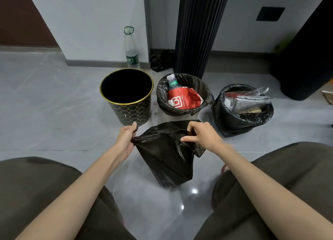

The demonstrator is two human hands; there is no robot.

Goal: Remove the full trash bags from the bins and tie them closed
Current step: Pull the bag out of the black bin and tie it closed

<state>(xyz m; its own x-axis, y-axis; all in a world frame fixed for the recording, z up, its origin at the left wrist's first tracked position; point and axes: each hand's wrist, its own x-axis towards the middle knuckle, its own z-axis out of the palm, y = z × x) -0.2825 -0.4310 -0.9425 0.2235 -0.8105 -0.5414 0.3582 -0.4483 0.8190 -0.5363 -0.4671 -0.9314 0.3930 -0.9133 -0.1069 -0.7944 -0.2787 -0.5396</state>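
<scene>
At centre frame, my left hand (126, 140) and right hand (201, 137) pinch the crumpled, glossy black trash bag's (167, 160) mouth.

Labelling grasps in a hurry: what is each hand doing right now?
Left hand: closed, fingers gripping one edge of the black trash bag.
Right hand: closed, fingers pinching the bag's opposite edge.

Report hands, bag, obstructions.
Left hand and right hand grip held bag at its mouth. Untied. Gold-rimmed bin empty; middle bag, right bag full, open. Nothing in the way.
</scene>
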